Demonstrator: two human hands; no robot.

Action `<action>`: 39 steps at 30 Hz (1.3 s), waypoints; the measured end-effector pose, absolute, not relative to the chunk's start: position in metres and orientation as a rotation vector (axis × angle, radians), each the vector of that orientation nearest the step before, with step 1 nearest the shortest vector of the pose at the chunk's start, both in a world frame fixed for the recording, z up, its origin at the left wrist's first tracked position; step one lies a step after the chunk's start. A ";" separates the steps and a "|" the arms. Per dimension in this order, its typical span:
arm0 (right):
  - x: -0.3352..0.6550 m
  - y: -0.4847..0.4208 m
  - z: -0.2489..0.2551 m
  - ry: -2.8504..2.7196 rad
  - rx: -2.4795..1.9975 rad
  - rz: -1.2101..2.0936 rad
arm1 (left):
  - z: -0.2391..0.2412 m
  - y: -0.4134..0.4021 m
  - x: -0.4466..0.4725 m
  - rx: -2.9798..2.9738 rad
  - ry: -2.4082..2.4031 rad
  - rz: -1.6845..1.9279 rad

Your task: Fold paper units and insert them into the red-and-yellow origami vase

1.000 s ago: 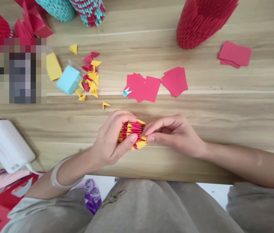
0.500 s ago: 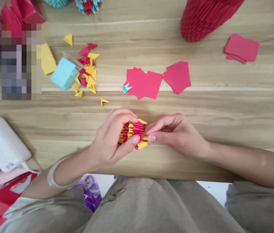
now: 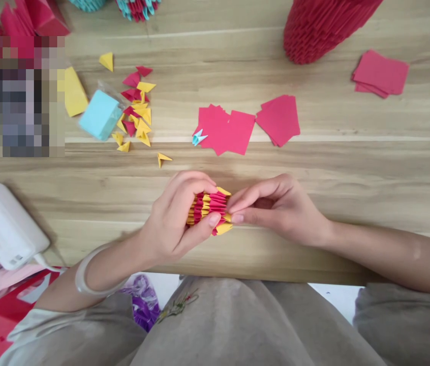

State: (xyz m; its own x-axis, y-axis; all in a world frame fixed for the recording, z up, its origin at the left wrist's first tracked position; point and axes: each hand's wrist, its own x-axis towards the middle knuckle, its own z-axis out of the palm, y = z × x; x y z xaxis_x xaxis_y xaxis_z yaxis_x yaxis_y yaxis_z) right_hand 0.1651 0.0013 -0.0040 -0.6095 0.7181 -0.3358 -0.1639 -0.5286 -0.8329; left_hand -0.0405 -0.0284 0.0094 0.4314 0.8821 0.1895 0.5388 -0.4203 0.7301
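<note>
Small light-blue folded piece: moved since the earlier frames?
No. The light-blue folded piece keeps its place at the lower-left edge of the red sheets; the whole view shifted slightly.

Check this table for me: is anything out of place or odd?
A lone light-blue folded piece lies at the left edge of some red sheets, while the other small loose pieces are red or yellow, so it looks stray. The held red-and-yellow model shows no clear damage.
</note>
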 end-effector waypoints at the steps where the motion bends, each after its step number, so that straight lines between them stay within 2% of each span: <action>1: 0.165 0.003 -0.003 -1.101 -0.921 2.157 | 0.010 -0.028 -0.040 2.093 1.192 0.759; 15: 0.166 0.004 -0.003 -1.101 -0.953 2.212 | 0.008 -0.027 -0.042 2.057 1.170 0.767; 39: 0.163 -0.003 -0.007 -0.787 -1.082 2.405 | 0.009 -0.030 -0.040 2.154 1.200 0.787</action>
State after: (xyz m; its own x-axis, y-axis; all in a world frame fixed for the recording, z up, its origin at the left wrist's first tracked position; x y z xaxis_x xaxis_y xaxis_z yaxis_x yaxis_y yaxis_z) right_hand 0.1632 -0.0031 -0.0070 -0.6278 0.5480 -0.5529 -0.1150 -0.7678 -0.6303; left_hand -0.0401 -0.0297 0.0093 0.4308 0.8740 0.2249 0.5544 -0.4530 0.6982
